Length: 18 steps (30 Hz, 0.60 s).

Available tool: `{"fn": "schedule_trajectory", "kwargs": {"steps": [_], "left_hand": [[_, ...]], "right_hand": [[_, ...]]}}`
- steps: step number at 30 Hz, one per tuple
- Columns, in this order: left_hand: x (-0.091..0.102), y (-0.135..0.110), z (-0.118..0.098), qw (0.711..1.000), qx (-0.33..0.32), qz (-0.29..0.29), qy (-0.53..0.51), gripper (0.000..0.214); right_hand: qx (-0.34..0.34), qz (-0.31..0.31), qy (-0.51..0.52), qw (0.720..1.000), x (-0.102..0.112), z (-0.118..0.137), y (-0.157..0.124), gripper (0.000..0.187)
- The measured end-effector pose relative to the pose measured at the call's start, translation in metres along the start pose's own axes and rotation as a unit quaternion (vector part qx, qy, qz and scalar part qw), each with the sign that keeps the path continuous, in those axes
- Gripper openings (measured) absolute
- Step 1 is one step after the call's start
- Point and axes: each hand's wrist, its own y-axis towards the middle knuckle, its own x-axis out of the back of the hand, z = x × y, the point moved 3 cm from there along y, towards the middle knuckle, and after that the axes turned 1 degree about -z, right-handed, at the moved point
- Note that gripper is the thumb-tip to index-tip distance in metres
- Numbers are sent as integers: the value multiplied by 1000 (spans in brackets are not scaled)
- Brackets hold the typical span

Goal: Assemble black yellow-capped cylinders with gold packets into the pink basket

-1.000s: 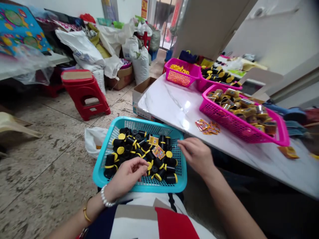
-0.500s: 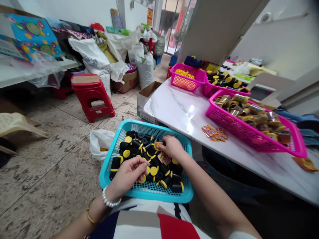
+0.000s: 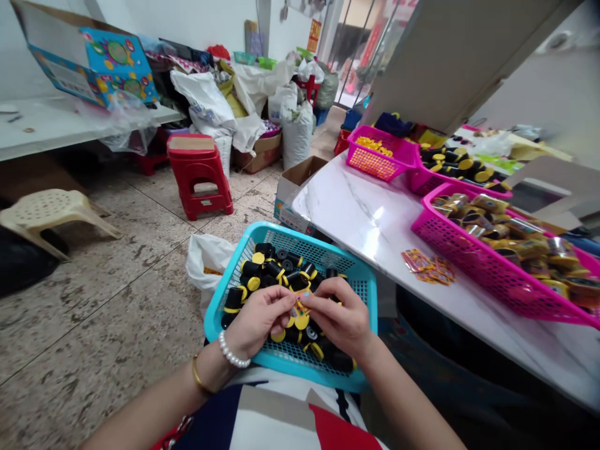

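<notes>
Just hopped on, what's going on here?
A person's left hand and right hand both pinch a small card above a blue basket. In it lies a jumble of black tubes with yellow caps. On the table to the right are a loose pile of cards and pink baskets full of parts.

No text is readable; the distant sign (image 3: 314,35) is blurred.
</notes>
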Motion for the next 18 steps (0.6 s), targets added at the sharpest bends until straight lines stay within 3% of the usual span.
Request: {"fn": "schedule_trajectory", "kwargs": {"steps": [2,4,6,8,12,14,16,18], "left_hand": [[2,1,-1,998,-39,-35,32,32],[3,1,-4,992,-73,-58,87,30],[2,0,-7,983,-94,-63,144,29],[0,-1,-9,976,-104,-58,180,28],[-3,-4,-11,957,-122,-45,260,25],[-5,-5,-10,938,-129,-13,322,24],[-6,-4,-8,924,-131,14,359,24],[-5,-2,-7,927,-128,14,353,25]], "right_hand": [[-145,-33,88,985,-8,-11,-8,23],[-294,-43,193,935,-19,-22,-18,29],[-375,8,281,883,-31,-26,-25,37],[-394,54,318,861,-35,-23,-25,37],[-370,50,290,881,-19,-16,-12,34],[-357,90,292,883,-12,-14,-6,31],[-364,163,316,861,-12,-14,-5,30],[-382,198,326,842,-15,-16,-8,28]]}}
